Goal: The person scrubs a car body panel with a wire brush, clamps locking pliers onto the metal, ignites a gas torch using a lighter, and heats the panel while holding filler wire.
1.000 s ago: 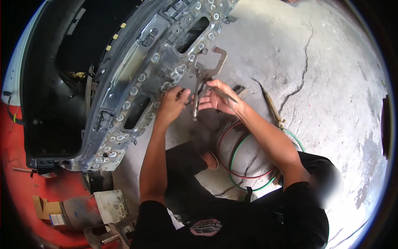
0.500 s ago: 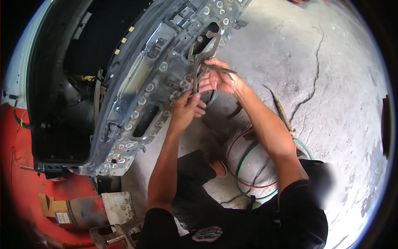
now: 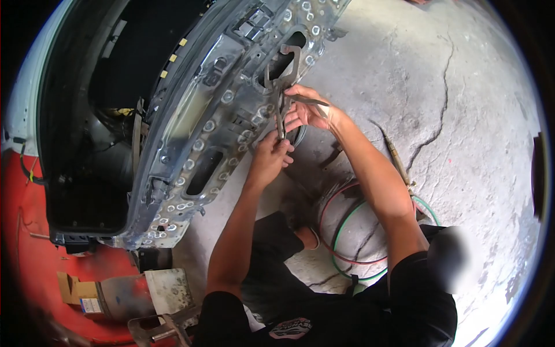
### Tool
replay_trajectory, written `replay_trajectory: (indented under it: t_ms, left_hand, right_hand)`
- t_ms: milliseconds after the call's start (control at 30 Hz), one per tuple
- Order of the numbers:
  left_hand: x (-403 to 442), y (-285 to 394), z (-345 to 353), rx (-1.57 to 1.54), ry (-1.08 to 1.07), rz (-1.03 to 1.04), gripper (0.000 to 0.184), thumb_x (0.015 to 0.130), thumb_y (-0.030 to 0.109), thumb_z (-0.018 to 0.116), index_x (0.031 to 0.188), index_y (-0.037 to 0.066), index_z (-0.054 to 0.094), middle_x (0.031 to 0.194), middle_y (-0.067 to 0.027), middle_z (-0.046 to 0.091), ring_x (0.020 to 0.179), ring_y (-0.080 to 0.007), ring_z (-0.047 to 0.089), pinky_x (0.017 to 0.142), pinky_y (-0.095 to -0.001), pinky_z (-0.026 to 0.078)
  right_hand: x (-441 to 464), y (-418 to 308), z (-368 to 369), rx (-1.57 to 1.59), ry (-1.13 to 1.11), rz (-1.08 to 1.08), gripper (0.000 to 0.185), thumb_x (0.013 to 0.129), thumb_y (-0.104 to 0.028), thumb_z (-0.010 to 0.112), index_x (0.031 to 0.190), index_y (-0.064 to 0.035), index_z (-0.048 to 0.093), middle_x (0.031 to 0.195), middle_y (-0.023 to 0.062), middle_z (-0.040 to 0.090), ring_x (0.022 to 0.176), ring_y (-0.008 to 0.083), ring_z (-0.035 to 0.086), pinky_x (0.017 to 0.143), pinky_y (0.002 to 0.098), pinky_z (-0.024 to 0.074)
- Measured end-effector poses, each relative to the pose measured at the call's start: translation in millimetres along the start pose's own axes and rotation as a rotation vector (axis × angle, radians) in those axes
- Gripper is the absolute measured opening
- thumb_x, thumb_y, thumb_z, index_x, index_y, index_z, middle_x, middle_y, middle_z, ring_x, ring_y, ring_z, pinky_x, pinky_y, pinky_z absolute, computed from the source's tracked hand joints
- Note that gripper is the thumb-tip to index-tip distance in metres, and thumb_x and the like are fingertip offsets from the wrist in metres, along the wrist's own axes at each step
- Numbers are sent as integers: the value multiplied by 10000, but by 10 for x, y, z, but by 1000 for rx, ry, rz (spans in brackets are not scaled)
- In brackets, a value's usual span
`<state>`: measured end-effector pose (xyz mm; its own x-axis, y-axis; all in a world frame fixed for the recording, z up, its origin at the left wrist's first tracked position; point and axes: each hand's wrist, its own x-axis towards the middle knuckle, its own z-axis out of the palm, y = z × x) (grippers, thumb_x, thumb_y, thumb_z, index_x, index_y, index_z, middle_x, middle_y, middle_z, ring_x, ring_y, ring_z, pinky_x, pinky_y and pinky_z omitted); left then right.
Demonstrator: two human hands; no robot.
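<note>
A pair of locking C-clamp pliers, worn and brownish, is held in both hands in front of the bare metal car panel. Its wide C-shaped jaws point up and lie over an oblong opening in the panel; whether they grip the metal I cannot tell. My left hand is closed, thumb and fingers pinching the lower end of the handle. My right hand curls around the pliers from the right, near the jaw pivot, with the other handle sticking out across the palm. Part of its grip is hidden behind the tool.
A torch lies on the cracked concrete floor, beside coiled red and green hoses. Another large clamp sits at lower left, near a cylindrical can and an open cardboard box.
My left hand and the lower end of the pliers have shifted slightly right and down. The pliers stand a little more upright, and both hands stay on them.
</note>
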<state>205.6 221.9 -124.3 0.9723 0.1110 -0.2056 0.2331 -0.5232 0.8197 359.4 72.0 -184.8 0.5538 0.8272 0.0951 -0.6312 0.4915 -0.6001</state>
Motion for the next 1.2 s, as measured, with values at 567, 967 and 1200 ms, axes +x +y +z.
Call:
replay_trajectory:
  t_ms: [567,967,1200]
  left_hand:
    - [325,-283,139,-208,74,-64,608,1026,510,572,1459,86,518,1348,-211,576,1065,-293,676,937,-406,538]
    - [471,-309,294,-358,22,-124,864,981,687,499,1580,102,282,1575,-153,334,1426,-354,369,1122,-539,355]
    - [480,-123,305,-458,41,-160,972,881,716,629,1585,147,276,1502,-147,342,1379,-423,333,1055,-558,400]
  right_hand:
    - [449,167,-113,-592,224,-173,452,905,-390,659,1142,-8,614,1034,85,600,806,184,607,699,361,581]
    - [481,88,-164,-816,179,-273,498,940,-448,571,1150,-18,711,1053,111,684,924,234,615,792,362,509]
    - [489,99,-136,-734,277,-223,488,922,-441,646,1063,23,702,936,83,669,910,188,586,830,342,475]
